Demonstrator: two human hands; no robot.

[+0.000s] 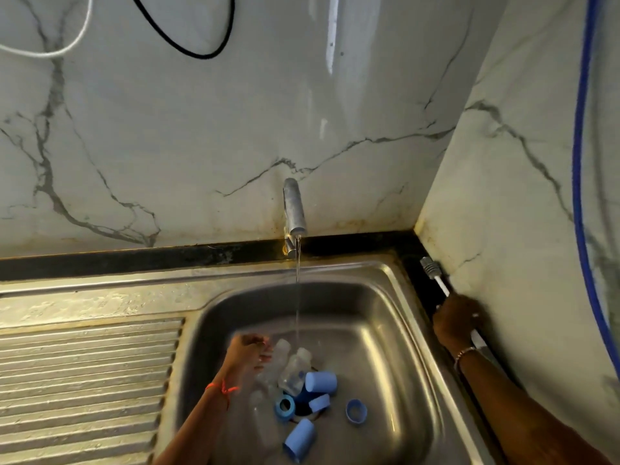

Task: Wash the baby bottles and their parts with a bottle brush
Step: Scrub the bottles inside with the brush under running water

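Observation:
Several clear baby bottles [295, 367] lie in the steel sink [379, 330] around the drain, mixed with blue caps [320, 381] and blue rings [356, 411]. My left hand [246, 352] is down in the basin, blurred, its fingers curled onto the neck of a clear bottle [276, 357]. My right hand [458, 322] rests on the black ledge at the sink's right edge and grips the white handle of the bottle brush [431, 270], whose grey bristle head points toward the corner. Water runs from the tap [294, 208] onto the bottles.
A ribbed steel drainboard [84, 380] lies left of the basin. Marble walls close in behind and on the right. A blue hose [578, 162] hangs down the right wall; a black cable [188, 45] and a white cable [50, 52] hang at the top.

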